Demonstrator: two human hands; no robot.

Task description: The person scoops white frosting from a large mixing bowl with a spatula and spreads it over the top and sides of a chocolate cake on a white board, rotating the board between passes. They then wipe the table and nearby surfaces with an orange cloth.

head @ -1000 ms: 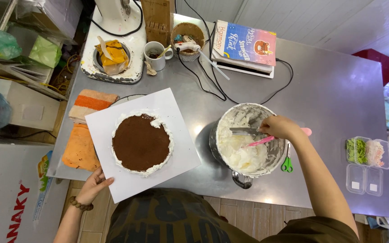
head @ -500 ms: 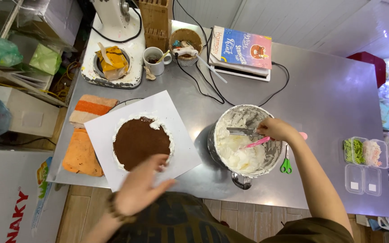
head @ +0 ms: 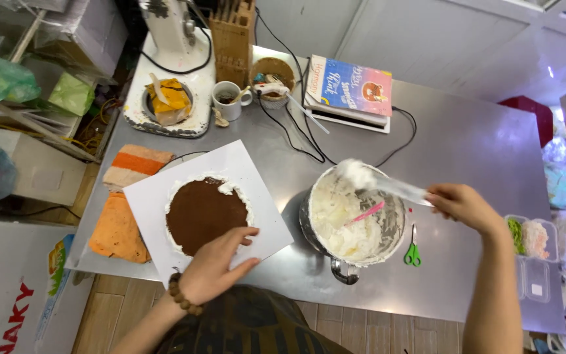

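Down at lower centre of the frame: left hand, fingers loosely spread and lying flat, resting on the near edge of the white square cake board, fingertips touching or just short of the round brown cake with a white cream rim. Nothing gripped; palm down, a brown bead bracelet at the wrist.

At right of centre: right hand, curled closed around the handle of a long metal palette knife, blade stretching left over the rim of the round steel mixing bowl and carrying a lump of white cream at its tip. Inside the bowl, more white cream and a pink-handled tool leaning against the side. Just right of the bowl, small green-handled scissors lying on the grey steel table.

Left of the board: an orange cloth and a striped orange-and-white cloth, partly tucked under the board. Across the upper part of the frame: a white stand mixer base, a white mug, a wooden knife block, and a colourful book on a flat white device. At the far right edge, a clear compartment box with green and pale contents.
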